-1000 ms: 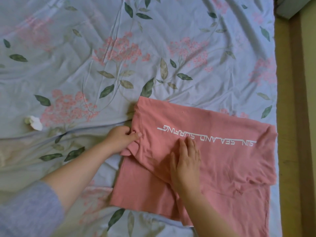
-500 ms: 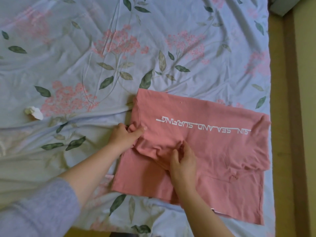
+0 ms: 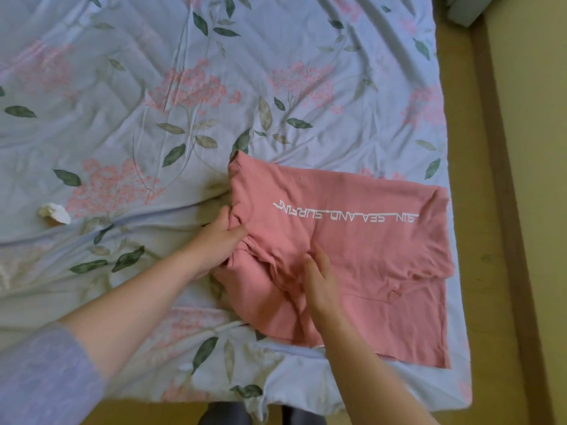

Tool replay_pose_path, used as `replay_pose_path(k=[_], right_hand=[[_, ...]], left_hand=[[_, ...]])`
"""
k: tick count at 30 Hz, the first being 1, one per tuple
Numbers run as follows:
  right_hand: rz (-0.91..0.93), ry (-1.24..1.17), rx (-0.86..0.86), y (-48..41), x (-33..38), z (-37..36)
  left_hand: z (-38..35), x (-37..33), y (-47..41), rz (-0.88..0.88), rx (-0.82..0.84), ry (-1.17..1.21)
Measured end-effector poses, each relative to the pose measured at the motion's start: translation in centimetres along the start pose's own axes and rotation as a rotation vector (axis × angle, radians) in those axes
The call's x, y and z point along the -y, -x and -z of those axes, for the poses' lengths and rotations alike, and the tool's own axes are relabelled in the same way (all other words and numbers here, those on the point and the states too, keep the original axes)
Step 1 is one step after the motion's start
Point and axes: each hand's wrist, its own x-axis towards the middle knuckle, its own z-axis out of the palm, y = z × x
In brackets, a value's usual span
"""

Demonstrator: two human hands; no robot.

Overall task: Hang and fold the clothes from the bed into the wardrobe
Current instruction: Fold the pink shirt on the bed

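A: Where is the pink T-shirt point(image 3: 352, 240)?

B: It lies on the bed point(image 3: 153, 87), at the near right part, close to the right edge of the mattress. It is partly folded. One layer lies over another, and a lower part shows toward the person. A line of white lettering point(image 3: 343, 214) runs across the upper layer, and from this view it is upside down.

A: What does the left hand point(image 3: 221, 240) do?

B: It grips the left edge of the shirt. The fingers are curled into the cloth and the thumb lies on top, so the fabric bunches into wrinkles there. A grey sleeve point(image 3: 40, 378) covers the upper part of that arm.

A: And the right hand point(image 3: 319, 277)?

B: It rests on the shirt, just to the right of the bunched cloth. The fingers are almost straight and point away from the person, with the palm down on the fabric. It holds nothing.

A: What else is on the bed?

B: The sheet is pale blue with pink flowers and green leaves, and it is wrinkled. A small crumpled white piece point(image 3: 53, 212), perhaps a tissue, lies at the left, well apart from the shirt. To the right of the bed there is a yellowish floor point(image 3: 521, 148).
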Motion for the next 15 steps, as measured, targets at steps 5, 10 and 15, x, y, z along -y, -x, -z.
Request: replay_pose_path(k=[5, 10, 15], right_hand=[[-0.234, -0.266, -0.001, 1.4, -1.0, 3.0], [-0.378, -0.657, -0.080, 1.7, -0.1, 9.0], [-0.383, -0.628, -0.237, 1.2, -1.7, 16.9]], left_hand=[[-2.1, -6.0, 3.1, 0.163, 0.190, 0.300], [-8.1, -12.1, 4.1, 0.188, 0.350, 0.317], [-15.6, -14.3, 4.4, 0.292, 0.860, 0.184]])
